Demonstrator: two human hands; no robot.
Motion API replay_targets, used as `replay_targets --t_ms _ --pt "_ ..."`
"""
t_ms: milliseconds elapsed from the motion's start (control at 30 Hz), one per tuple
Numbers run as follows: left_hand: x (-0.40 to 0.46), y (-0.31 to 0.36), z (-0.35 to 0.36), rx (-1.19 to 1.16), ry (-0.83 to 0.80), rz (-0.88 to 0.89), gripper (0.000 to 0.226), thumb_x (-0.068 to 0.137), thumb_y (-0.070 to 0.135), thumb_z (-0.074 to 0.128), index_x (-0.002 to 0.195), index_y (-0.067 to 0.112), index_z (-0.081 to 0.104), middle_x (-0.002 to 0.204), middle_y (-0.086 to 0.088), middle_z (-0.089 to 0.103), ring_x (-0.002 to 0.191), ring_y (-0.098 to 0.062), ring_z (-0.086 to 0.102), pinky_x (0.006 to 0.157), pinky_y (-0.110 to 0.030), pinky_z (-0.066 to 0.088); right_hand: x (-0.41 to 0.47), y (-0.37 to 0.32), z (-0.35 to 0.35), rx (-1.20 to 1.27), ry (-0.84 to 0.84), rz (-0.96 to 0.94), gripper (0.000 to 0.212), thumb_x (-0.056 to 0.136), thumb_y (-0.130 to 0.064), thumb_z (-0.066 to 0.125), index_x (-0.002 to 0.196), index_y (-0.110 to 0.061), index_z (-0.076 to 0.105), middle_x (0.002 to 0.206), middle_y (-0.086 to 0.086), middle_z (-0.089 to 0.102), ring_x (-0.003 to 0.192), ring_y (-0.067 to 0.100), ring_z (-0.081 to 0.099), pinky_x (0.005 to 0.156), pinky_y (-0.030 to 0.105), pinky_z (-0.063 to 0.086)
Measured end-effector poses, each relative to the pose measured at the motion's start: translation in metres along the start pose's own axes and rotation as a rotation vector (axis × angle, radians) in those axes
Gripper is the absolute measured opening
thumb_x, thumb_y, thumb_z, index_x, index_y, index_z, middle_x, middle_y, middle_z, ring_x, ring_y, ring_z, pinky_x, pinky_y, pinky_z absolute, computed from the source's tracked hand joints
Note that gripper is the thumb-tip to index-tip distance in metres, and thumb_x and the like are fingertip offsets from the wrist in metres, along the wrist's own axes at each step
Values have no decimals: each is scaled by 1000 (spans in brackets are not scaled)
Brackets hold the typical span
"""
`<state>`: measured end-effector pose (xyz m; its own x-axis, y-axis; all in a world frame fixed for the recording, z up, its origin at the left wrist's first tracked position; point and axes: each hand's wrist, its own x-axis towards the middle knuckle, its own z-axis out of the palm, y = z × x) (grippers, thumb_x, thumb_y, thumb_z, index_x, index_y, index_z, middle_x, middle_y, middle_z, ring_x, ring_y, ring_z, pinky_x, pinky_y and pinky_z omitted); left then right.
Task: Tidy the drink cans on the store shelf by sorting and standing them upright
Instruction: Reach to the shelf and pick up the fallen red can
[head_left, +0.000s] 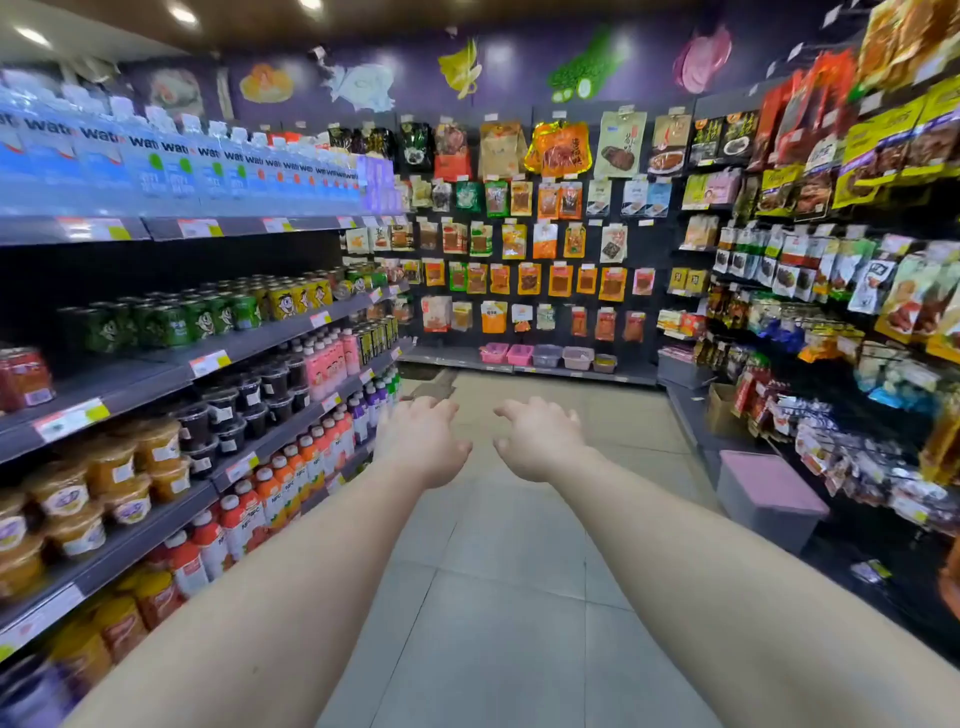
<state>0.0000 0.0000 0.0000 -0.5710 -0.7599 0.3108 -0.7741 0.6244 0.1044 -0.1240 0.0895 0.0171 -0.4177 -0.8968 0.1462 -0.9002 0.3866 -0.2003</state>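
Cans (244, 309) stand on the left shelf (171, 371). Left hand (423, 441) and right hand (537, 441): grip relaxed, holding nothing. Turn left; reach squarely.

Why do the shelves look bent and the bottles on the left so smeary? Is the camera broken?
Head view: the wide-angle lens bows the shelves outward; the water bottles and jars at the left edge are smeared, probably by motion; ceiling lights throw soft glare on the purple wall; the left hand, right hand and green cans stay fairly sharp.
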Motion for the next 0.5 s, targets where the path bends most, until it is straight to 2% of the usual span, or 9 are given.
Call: replay_targets --t_ms 200,500 --pt "63 6 50 -7 -35 -10 54 84 53 50 130 27 46 132 -7 50 121 -31 44 101 -45 37 67 29 33 31 -30 22 46 92 -37 44 137 -30 42 138 8 47 129 29 41 108 47 30" --pt "237 26 105 -6 9 -43 52 82 51 51 127 24 49 126 -6 55 118 -29 48 95 -42 40 238 112 33 24 -3 -5 47 91 -35 49 137 -29 43 137 9 49 127 32 44 103 43 34"
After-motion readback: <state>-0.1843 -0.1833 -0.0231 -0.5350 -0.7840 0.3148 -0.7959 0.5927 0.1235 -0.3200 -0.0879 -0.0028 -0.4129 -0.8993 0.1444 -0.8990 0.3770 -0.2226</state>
